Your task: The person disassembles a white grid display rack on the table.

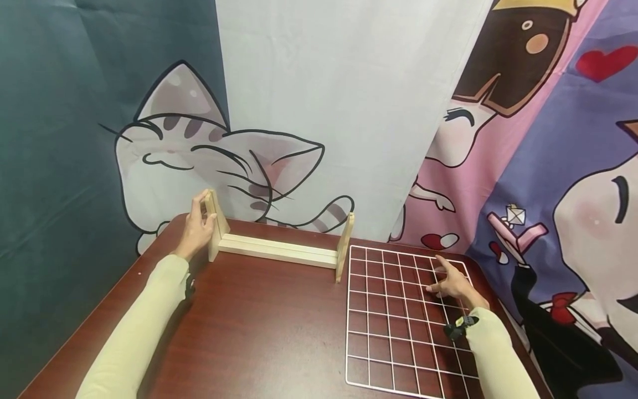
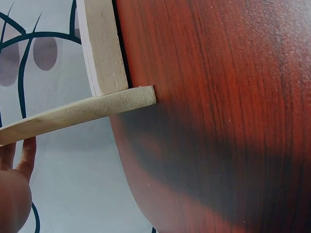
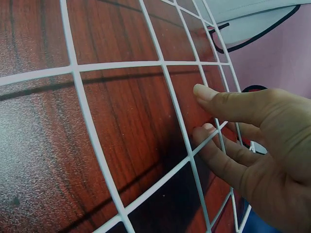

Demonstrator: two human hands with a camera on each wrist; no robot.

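A pale wooden rack (image 1: 279, 250) stands at the back of the table, two upright end panels joined by a long crosspiece. My left hand (image 1: 197, 224) grips its left end panel (image 2: 73, 114) near the top; in the left wrist view, fingers show against the panel's outer side and the rest is out of frame. To the right of the rack is a white wire grid panel (image 1: 386, 310). At its right side is my right hand (image 1: 453, 282). In the right wrist view the fingers (image 3: 223, 162) curl behind the wires, while the thumb (image 3: 233, 104) lies on the near side.
The dark red-brown table (image 1: 249, 332) has rounded back corners. Behind it hangs a curtain (image 1: 349, 83) printed with a cartoon cat and figures. The rack's right end panel (image 1: 345, 246) stands close beside the grid's back left corner.
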